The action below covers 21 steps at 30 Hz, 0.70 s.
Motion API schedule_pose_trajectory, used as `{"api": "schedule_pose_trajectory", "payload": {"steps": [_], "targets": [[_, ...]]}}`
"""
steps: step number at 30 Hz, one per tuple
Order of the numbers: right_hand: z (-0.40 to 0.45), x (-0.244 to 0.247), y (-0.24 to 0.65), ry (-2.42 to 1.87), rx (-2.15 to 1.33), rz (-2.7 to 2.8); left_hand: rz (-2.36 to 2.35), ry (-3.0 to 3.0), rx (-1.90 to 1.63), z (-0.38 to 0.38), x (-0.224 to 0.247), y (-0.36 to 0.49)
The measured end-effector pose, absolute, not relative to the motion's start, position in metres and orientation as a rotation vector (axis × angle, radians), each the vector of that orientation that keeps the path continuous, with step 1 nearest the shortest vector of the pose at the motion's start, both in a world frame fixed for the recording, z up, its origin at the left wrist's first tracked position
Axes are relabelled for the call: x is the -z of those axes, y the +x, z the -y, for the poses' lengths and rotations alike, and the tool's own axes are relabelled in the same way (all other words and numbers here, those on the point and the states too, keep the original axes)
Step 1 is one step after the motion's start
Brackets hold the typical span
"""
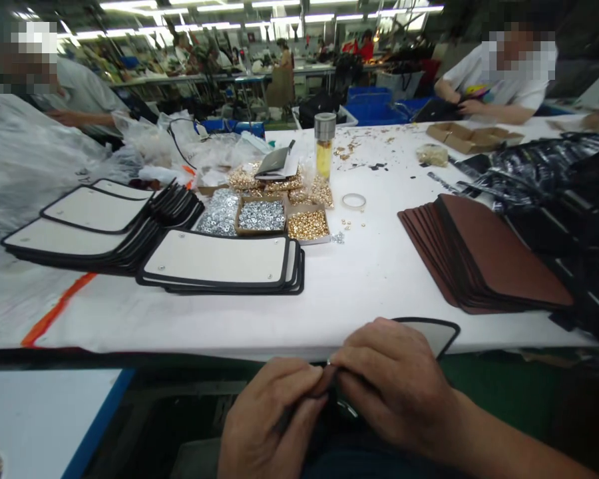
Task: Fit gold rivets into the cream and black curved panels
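Note:
My left hand is closed in a pinch at the table's front edge, thumb and fingers pressed together. What it grips is mostly hidden; a dark brownish edge shows at the fingertips. Touching it, my right hand is closed too, with a tiny shiny metal piece at its fingertips. Behind the right hand a pale panel with black edging sticks out, its near part covered; whether that hand grips it I cannot tell. Farther back lies a stack of similar pale panels with small metal studs near their corners.
Beyond are a box of silver fasteners, a box of gold ones, a yellow-filled bottle and a tape roll. Brown panels are fanned at right, more pale panels at left. Co-workers sit across.

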State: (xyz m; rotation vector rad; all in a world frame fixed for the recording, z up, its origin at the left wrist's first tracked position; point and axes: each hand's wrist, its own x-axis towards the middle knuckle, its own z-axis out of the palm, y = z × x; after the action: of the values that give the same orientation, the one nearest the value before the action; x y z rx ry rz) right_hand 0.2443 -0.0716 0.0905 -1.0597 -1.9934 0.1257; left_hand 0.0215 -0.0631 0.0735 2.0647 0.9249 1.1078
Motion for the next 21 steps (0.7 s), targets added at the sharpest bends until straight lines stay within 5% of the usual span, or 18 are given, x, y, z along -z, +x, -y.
{"api": "schedule_pose_trajectory", "payload": {"steps": [5, 10, 21], "targets": [[0.031, -0.097, 0.264, -1.454, -0.566, 1.635, -1.332, 1.447, -0.845, 0.049, -0.053, 0.016], [-0.006, -0.082, 0.274, -1.465, -1.238, 1.445, -1.447, 1.064, -0.988, 0.038, -0.037, 0.014], [-0.130, -0.011, 0.346, -1.851, -0.653, 1.518, -1.396, 1.046, -1.111, -0.001, -0.028, 0.026]]}}
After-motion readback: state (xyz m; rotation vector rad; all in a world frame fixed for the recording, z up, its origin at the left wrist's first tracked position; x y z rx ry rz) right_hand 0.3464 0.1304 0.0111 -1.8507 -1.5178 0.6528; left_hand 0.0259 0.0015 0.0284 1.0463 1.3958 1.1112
